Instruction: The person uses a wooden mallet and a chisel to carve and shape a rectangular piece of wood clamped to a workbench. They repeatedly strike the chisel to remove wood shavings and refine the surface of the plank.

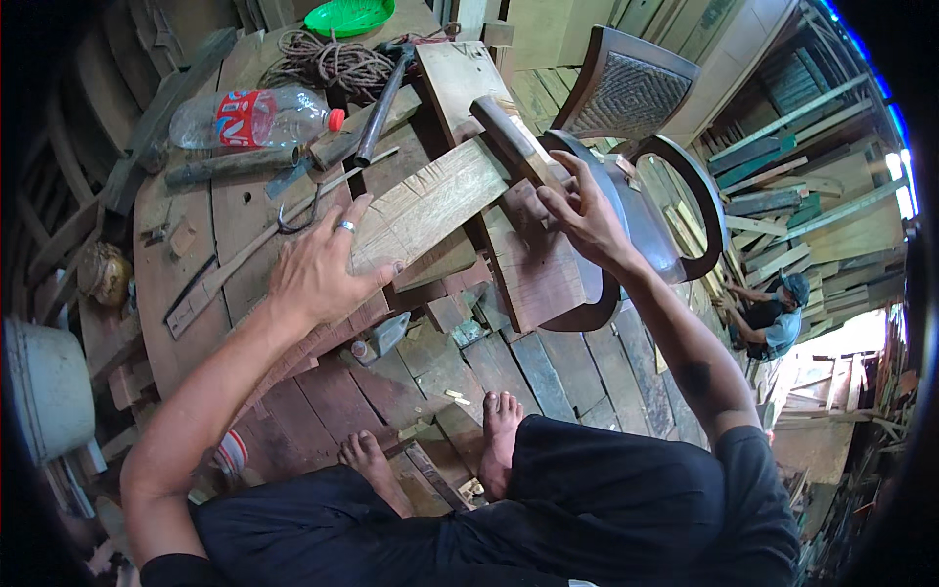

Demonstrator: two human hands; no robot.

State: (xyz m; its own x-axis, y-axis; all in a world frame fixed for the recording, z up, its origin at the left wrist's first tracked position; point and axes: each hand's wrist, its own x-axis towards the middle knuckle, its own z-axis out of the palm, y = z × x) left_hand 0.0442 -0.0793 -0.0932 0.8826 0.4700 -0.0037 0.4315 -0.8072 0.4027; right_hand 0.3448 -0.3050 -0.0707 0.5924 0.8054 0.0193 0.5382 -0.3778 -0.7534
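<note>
A pale wooden board (430,201) with several dark marks along its far edge lies slanted across other timber. My left hand (318,259) grips its left end, fingers over the top and thumb at the near edge; a ring is on one finger. Across the board's right end rests a dark wooden bar (514,142). My right hand (592,210) holds this bar's near end between thumb and fingers. Beneath them, a wider plank (533,264) runs from far to near.
On the workbench (161,245) lie a clear bottle (259,117), coiled rope (337,64), a frame saw (230,269) and a dark metal tube (381,112). A green basket (347,15) stands behind. Right is a chair (631,88); farther off, another person (773,313) sits near stacked timber.
</note>
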